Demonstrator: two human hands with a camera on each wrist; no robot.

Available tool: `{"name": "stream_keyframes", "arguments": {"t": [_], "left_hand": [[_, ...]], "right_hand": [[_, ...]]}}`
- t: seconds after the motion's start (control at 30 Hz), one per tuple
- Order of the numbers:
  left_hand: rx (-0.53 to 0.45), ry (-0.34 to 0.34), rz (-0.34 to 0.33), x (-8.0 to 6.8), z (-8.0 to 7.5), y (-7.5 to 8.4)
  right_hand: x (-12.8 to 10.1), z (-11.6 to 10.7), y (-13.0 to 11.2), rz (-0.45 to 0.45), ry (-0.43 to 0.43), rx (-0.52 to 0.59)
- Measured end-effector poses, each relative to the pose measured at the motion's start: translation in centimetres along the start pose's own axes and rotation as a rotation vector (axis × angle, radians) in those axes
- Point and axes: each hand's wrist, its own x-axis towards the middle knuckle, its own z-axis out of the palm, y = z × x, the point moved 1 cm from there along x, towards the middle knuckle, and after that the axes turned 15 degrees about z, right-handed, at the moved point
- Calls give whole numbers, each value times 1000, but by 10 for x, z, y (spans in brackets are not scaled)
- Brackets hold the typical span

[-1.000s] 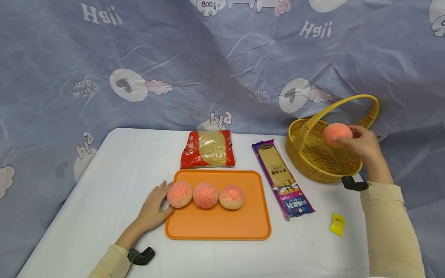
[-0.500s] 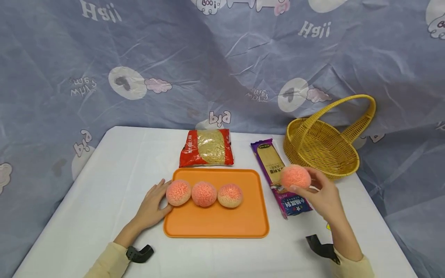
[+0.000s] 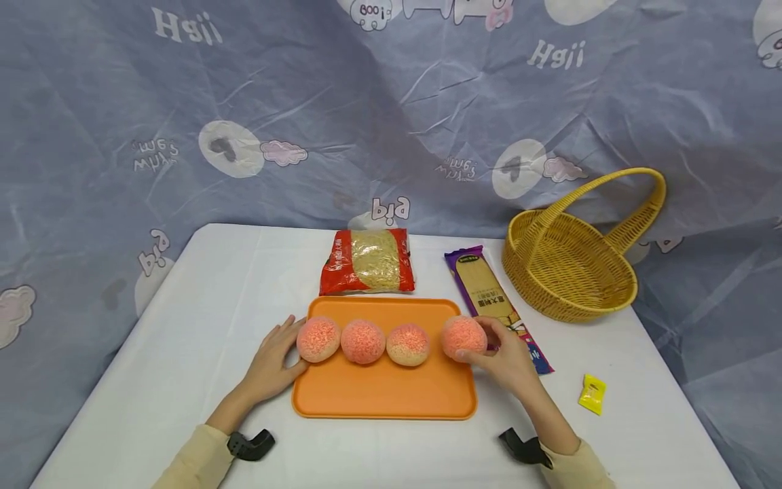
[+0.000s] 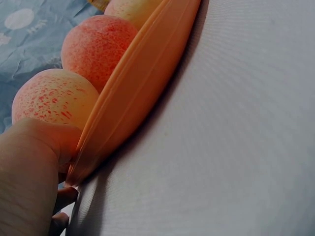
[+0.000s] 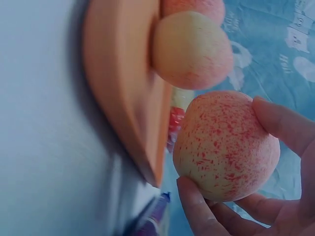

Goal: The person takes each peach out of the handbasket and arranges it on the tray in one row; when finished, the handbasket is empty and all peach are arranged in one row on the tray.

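Observation:
My right hand (image 3: 507,356) grips a pink-and-cream peach (image 3: 463,337) between thumb and fingers over the right edge of the orange tray (image 3: 385,401). In the right wrist view this held peach (image 5: 226,147) appears raised off the tray. Three more peaches stand in a row on the tray: a left one (image 3: 318,339), a middle one (image 3: 363,341) and a paler one (image 3: 407,344). My left hand (image 3: 271,363) rests against the tray's left edge with fingers extended, its thumb (image 4: 64,140) at the rim beside the left peach.
A yellow wicker basket (image 3: 568,272) with a tall handle stands at the back right. A purple pasta packet (image 3: 489,295) lies between it and the tray. Behind the tray is a red pasta bag (image 3: 368,261). A small yellow packet (image 3: 592,394) lies at the right.
My right hand has brought the peach from above the basket leftward and toward me, to the tray's right side. The left hand has stayed at the tray's left edge.

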Motion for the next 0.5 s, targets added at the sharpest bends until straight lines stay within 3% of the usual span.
{"name": "stream_keyframes", "arguments": {"t": [0.23,0.5], "left_hand": [[-1,-6,-8,1,0,2],[-2,-3,-4,0,0,1]], "right_hand": [[4,13,5,57,-37,7],[6,21,6,63,-44,14]]}}
